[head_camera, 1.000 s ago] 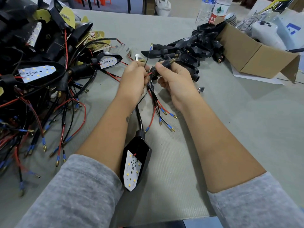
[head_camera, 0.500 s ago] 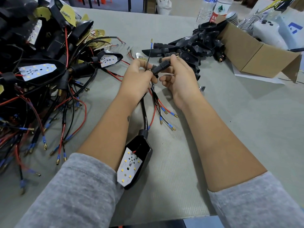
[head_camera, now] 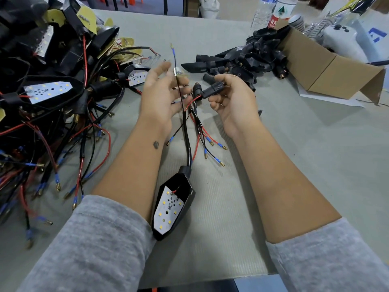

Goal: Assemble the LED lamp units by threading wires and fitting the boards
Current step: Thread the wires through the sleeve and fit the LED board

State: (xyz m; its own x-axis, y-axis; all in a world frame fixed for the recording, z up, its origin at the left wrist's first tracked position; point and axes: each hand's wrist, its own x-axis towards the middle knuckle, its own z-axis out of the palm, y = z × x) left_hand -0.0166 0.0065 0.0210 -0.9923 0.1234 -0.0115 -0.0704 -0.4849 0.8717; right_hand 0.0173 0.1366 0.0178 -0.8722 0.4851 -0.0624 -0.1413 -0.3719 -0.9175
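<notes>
Since the earlier frame the left hand (head_camera: 162, 95) has opened: its grip is released, fingers spread, and the black wire (head_camera: 179, 89) now runs free past its palm. So the wire looks threaded, and pulling it through seems next. Below, the finished lamp unit (head_camera: 172, 203) lies near the tabletop's front edge, long axis toward the far edge, tip pointing to the person. The right hand (head_camera: 233, 102) pinches the small black stem (head_camera: 212, 89), which lies almost crosswise, wire end leftward
</notes>
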